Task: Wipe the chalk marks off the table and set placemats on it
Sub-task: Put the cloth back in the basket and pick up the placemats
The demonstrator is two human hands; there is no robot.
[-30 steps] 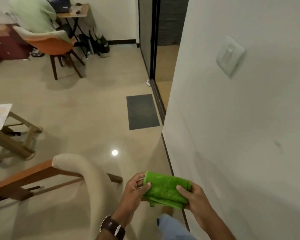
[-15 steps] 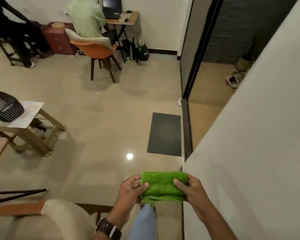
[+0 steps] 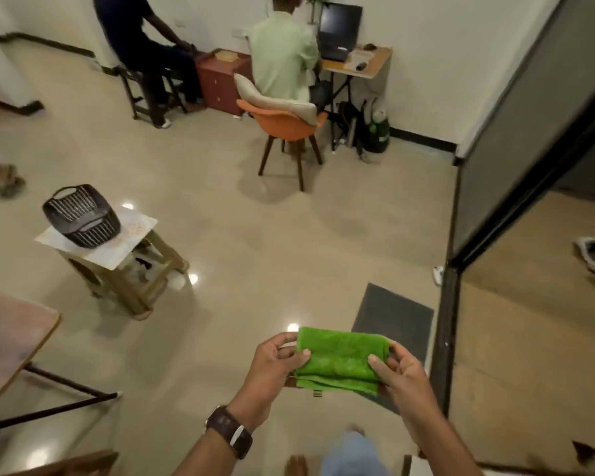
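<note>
Low in the middle of the frame, the left hand [image 3: 275, 364] and right hand [image 3: 401, 374] each keep a pinching grip on one end of the folded green cloth [image 3: 340, 360] — held in the air. The surface [image 3: 11, 338] at the left edge looks not yet wiped; no placemats show — nearly all remains.

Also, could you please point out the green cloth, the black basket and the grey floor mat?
green cloth [image 3: 340, 360], head view, middle of folded top face
black basket [image 3: 81, 221], head view, ribbed side wall
grey floor mat [image 3: 395, 316], head view, bare centre
</note>
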